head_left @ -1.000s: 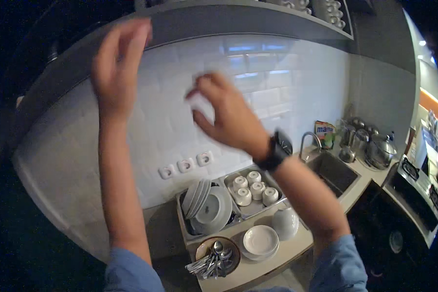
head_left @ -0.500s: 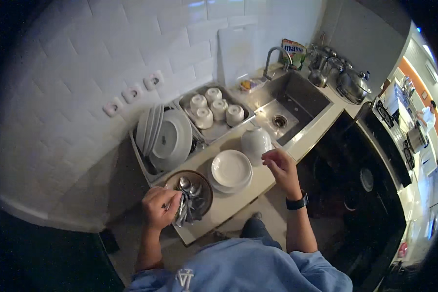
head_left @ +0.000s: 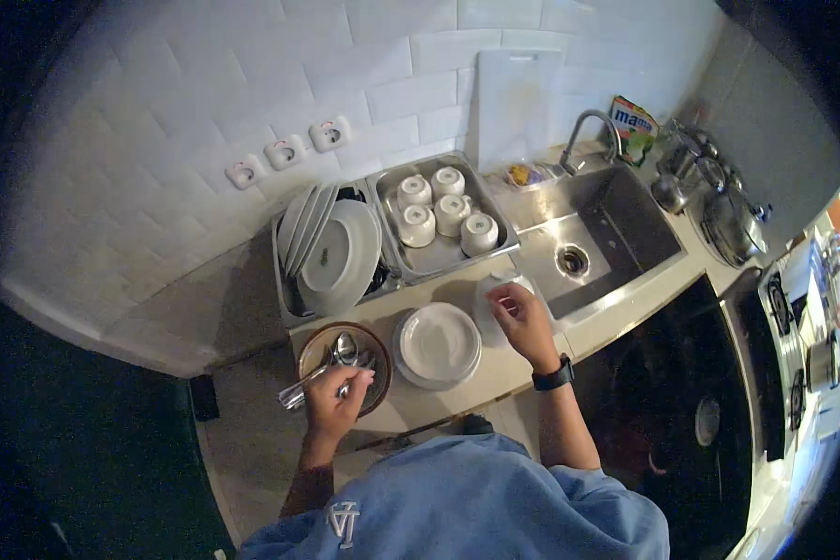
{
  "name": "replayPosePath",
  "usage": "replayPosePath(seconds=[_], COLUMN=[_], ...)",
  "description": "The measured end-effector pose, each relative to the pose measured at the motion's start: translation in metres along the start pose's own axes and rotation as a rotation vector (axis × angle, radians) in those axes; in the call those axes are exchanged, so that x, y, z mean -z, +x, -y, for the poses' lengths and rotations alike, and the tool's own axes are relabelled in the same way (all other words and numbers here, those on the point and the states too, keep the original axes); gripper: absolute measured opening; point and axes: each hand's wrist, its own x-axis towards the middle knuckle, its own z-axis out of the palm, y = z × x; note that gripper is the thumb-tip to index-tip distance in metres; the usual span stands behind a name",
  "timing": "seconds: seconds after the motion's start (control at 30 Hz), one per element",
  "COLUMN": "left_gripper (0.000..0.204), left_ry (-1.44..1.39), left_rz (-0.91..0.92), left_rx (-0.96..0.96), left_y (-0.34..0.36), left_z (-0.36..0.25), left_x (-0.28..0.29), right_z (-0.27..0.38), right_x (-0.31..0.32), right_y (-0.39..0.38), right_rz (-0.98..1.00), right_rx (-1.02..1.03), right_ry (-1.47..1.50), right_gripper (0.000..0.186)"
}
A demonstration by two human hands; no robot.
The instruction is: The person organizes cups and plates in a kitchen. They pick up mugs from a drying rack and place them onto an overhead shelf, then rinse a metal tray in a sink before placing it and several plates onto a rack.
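Observation:
My left hand point(head_left: 338, 399) is over the near side of a brown-rimmed bowl point(head_left: 308, 347), its fingers drawn together. Metal spoons point(head_left: 345, 349) lie in that bowl, and some cutlery handles poke out past the rim beside my hand. Whether anything is pinched in those fingers is hidden. My right hand point(head_left: 525, 329), with a dark watch on the wrist, hovers at a white rounded vessel point(head_left: 487, 322) and partly covers it. Its fingers are loosely bent with a gap to the thumb, and nothing shows between them. Between my hands stands a stack of white plates point(head_left: 439, 343).
Behind are a metal tray point(head_left: 448, 266) with several upturned white cups point(head_left: 453, 214) and a rack with standing plates point(head_left: 341, 259). The sink point(head_left: 616, 224) with its faucet point(head_left: 588, 126) lies to the right. Metal pots point(head_left: 730, 224) crowd the far right corner.
My left hand has moved right, from the bowl's left edge to over its near side. The right hand has come in front of the white vessel. The view has shifted slightly.

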Motion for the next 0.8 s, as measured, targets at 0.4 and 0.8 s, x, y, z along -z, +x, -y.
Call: replayPosePath(seconds=[0.4, 0.8], left_gripper=[0.012, 0.011], left_ry=[0.038, 0.168], left_rz=[-0.195, -0.358], left_rx=[0.287, 0.405], left_y=[-0.019, -0.031], left_z=[-0.030, -0.038], left_x=[-0.059, -0.076], right_z=[-0.100, -0.116], right_x=[0.011, -0.031], right_y=[0.147, 0.201], right_rz=[-0.083, 0.169], right_rx=[0.277, 0.142], right_ry=[-0.452, -0.815], right_gripper=[0.044, 0.069])
